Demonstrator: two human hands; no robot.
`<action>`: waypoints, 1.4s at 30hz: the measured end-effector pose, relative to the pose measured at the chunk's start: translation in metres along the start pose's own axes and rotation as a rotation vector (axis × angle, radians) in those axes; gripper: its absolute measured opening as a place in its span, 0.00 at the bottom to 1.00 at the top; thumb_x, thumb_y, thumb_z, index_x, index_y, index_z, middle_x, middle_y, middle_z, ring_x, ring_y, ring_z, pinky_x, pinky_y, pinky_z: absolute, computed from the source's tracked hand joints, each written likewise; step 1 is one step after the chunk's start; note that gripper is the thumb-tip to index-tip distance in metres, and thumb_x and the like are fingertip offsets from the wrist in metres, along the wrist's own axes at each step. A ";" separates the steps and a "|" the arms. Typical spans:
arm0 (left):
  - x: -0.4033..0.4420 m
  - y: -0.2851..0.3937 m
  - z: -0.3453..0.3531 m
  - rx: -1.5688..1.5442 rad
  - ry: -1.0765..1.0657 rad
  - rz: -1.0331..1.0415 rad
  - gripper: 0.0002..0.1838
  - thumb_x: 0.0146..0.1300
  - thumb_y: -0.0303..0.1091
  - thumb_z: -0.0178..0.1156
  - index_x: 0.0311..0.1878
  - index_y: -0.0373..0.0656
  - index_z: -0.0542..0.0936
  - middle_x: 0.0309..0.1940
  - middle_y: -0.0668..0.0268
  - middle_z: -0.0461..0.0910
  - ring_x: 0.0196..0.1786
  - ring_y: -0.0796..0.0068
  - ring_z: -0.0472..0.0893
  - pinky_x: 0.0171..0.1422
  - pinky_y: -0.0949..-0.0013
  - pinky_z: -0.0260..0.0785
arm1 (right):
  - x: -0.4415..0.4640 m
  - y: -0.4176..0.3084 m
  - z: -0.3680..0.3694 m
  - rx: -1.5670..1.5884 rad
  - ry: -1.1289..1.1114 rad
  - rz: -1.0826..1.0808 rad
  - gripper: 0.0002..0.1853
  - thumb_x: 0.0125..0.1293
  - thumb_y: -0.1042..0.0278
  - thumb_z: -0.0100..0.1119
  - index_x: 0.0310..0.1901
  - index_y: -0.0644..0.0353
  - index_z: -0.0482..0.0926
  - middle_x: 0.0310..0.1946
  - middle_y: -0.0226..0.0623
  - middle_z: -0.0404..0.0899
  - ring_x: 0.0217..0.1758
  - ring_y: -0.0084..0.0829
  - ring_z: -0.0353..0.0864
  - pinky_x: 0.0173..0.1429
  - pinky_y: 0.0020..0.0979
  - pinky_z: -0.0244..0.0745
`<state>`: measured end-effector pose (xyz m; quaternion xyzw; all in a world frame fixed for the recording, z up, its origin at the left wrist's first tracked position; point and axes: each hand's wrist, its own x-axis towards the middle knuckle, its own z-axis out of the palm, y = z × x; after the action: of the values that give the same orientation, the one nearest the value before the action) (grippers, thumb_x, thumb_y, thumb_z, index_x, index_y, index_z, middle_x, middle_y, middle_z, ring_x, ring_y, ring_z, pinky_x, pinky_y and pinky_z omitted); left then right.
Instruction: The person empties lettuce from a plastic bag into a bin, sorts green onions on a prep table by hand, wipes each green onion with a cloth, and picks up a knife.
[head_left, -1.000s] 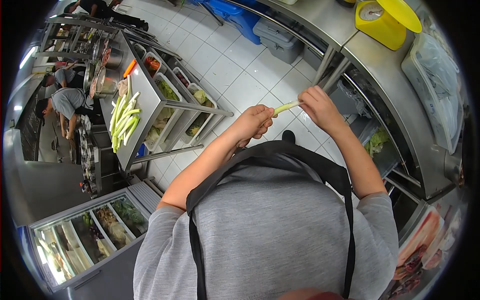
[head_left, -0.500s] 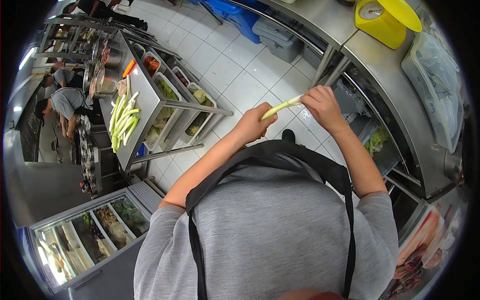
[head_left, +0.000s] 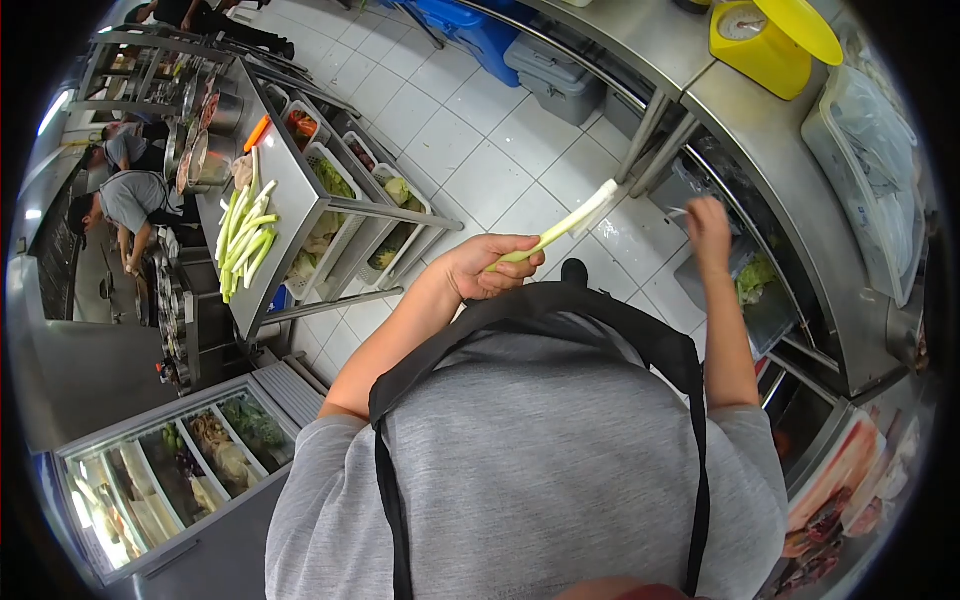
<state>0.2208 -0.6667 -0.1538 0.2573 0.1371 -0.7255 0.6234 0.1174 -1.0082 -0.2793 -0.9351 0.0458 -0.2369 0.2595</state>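
Note:
My left hand is wrapped round the green end of a leek-like stalk, whose white end points up and to the right over the tiled floor. Off to the right, my right hand is apart from the stalk, its fingers closed together above a grey bin. A thin pale strip shows at its fingertips. More green and white stalks lie in a pile on the steel table at the left, near an orange carrot.
Vegetable baskets fill the shelf under the left table. On the right counter stand a yellow scale and a plastic tub. Below it is a bin. Co-workers stand at the far left.
My right hand has left the stalk's white end and moved right and slightly down. My left hand has shifted left and down with the stalk, whose white end now shows fully.

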 end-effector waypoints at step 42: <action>0.025 0.021 0.015 0.446 0.078 -0.080 0.14 0.67 0.40 0.46 0.33 0.39 0.70 0.10 0.77 0.55 0.08 0.89 0.52 0.09 0.83 0.44 | 0.003 -0.090 -0.008 1.236 -0.705 0.477 0.10 0.67 0.66 0.47 0.40 0.64 0.73 0.27 0.30 0.73 0.29 0.20 0.75 0.40 0.25 0.74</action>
<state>0.2356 -0.6995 -0.1523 0.4107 0.0073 -0.7515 0.5162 0.1132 -0.9347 -0.2259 -0.6041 0.0199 0.1570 0.7810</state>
